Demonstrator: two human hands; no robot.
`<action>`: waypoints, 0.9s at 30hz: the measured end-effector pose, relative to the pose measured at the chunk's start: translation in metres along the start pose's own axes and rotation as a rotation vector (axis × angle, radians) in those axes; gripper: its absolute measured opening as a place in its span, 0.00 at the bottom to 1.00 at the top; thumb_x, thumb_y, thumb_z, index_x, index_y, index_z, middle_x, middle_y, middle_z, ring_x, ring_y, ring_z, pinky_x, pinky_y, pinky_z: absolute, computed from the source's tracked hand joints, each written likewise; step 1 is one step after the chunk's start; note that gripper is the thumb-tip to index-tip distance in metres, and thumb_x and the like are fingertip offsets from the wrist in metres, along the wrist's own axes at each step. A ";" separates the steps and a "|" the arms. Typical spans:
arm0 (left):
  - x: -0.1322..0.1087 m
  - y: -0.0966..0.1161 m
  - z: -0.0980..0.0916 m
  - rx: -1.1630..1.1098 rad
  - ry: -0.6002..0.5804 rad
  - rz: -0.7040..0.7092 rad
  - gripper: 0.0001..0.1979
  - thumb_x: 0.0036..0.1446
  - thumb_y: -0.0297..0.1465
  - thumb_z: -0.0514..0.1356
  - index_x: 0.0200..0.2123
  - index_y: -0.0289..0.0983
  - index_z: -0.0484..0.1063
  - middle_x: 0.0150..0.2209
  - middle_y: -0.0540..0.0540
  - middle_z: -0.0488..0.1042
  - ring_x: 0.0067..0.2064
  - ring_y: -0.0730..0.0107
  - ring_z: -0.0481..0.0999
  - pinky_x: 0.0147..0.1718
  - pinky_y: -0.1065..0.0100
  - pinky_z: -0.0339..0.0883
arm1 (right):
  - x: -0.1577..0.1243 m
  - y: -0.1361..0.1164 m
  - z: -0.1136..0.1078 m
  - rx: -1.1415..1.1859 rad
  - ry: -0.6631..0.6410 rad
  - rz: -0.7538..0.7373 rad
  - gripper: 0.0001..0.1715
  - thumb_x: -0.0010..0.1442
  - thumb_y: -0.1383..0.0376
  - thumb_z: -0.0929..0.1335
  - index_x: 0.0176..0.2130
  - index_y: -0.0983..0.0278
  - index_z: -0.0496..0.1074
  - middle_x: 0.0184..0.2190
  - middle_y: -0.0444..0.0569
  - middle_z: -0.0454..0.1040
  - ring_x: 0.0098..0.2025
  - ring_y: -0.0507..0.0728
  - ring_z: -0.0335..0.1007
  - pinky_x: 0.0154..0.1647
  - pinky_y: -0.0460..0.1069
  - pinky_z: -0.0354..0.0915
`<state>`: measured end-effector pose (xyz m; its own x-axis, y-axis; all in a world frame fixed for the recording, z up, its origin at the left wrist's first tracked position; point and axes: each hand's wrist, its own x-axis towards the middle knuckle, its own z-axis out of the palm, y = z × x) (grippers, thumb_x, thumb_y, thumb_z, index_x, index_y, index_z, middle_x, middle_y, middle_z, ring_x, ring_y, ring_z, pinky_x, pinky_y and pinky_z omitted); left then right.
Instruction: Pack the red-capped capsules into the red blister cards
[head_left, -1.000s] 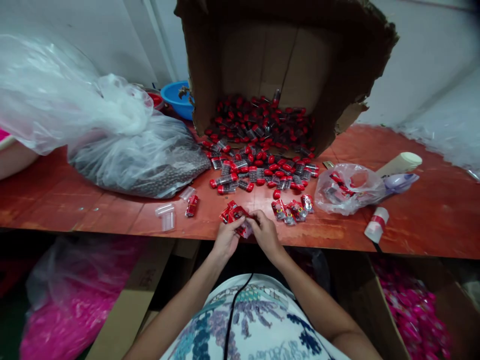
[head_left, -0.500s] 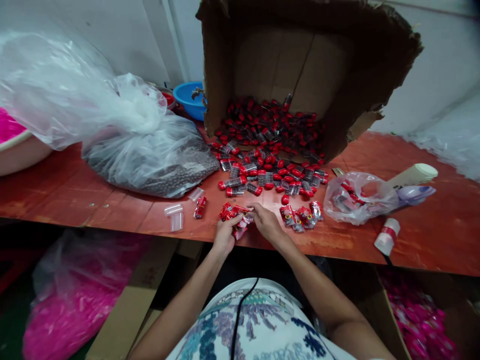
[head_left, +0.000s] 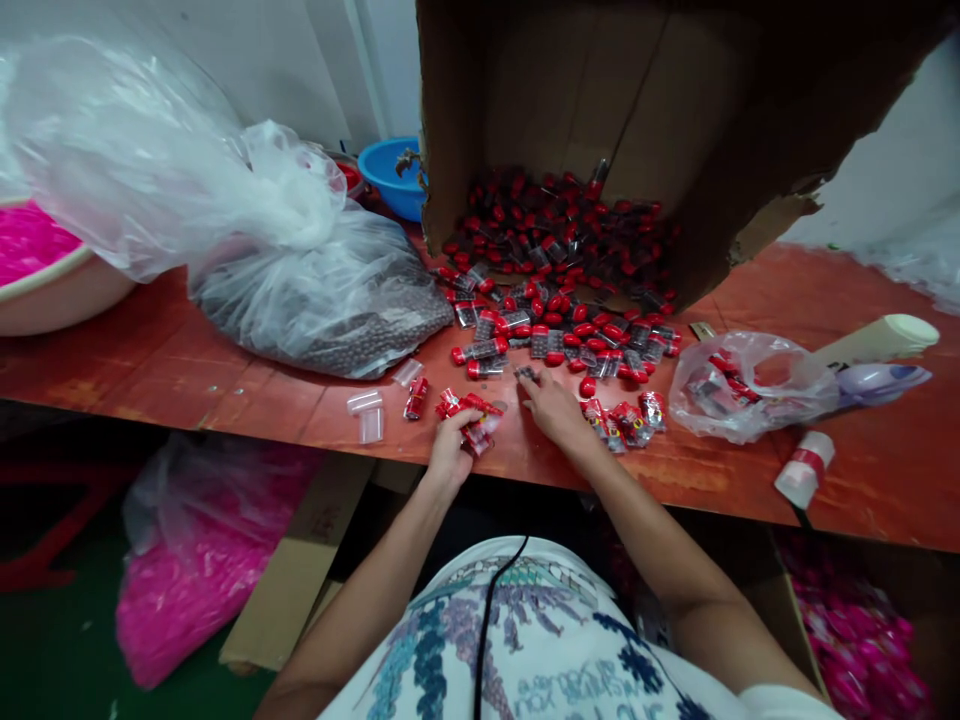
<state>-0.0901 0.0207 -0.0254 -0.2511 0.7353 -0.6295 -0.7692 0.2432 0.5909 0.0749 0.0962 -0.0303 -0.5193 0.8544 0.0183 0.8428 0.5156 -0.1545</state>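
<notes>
My left hand (head_left: pixel 451 448) is closed on several red printed plastic wrappers (head_left: pixel 481 428) near the table's front edge. To its right, my right hand (head_left: pixel 556 408) reaches to the front of the pile, its fingertips closed on a small clear bottle (head_left: pixel 526 373) whose cap end they hide. Beyond it spreads a heap of small red-capped bottles (head_left: pixel 551 345) with dark beads inside, spilling from a cardboard box (head_left: pixel 585 90) on its side. Red-wrapped bottles (head_left: pixel 626 425) lie right of my right hand. One red-wrapped piece (head_left: pixel 416 398) lies left of my left hand.
Clear empty tubes (head_left: pixel 370 425) lie at left, before a plastic bag of dark beads (head_left: pixel 322 310). A blue basin (head_left: pixel 394 180) stands behind. At right are a small plastic bag (head_left: pixel 750 390), a white roll (head_left: pixel 877 340) and a white container with a red band (head_left: pixel 806 468).
My right hand has left the wrappers and moved forward and right to a small bottle at the pile's front. My left hand keeps the wrappers. The view has shifted slightly.
</notes>
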 end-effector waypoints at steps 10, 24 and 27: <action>-0.005 -0.007 0.012 0.017 -0.050 -0.071 0.07 0.40 0.20 0.67 0.26 0.30 0.73 0.22 0.47 0.75 0.21 0.75 0.72 0.17 0.75 0.64 | -0.027 0.033 -0.003 0.095 -0.032 -0.310 0.16 0.63 0.70 0.62 0.50 0.60 0.69 0.52 0.53 0.67 0.54 0.60 0.59 0.53 0.54 0.57; -0.015 -0.016 0.024 0.115 -0.023 0.064 0.13 0.37 0.28 0.71 0.28 0.31 0.74 0.25 0.48 0.77 0.20 0.76 0.72 0.15 0.75 0.62 | -0.077 -0.026 -0.006 1.353 0.219 0.236 0.19 0.58 0.54 0.67 0.46 0.60 0.66 0.28 0.42 0.69 0.25 0.51 0.64 0.23 0.44 0.62; -0.018 -0.020 0.025 0.132 -0.041 0.108 0.15 0.34 0.29 0.72 0.28 0.31 0.75 0.24 0.48 0.77 0.21 0.75 0.72 0.16 0.74 0.62 | -0.075 -0.028 -0.003 1.361 0.252 0.257 0.19 0.57 0.54 0.67 0.45 0.60 0.68 0.28 0.42 0.69 0.25 0.51 0.64 0.22 0.44 0.62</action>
<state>-0.0552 0.0187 -0.0132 -0.3015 0.7862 -0.5395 -0.6547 0.2407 0.7166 0.0907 0.0174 -0.0245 -0.2131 0.9770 -0.0044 0.0384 0.0039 -0.9993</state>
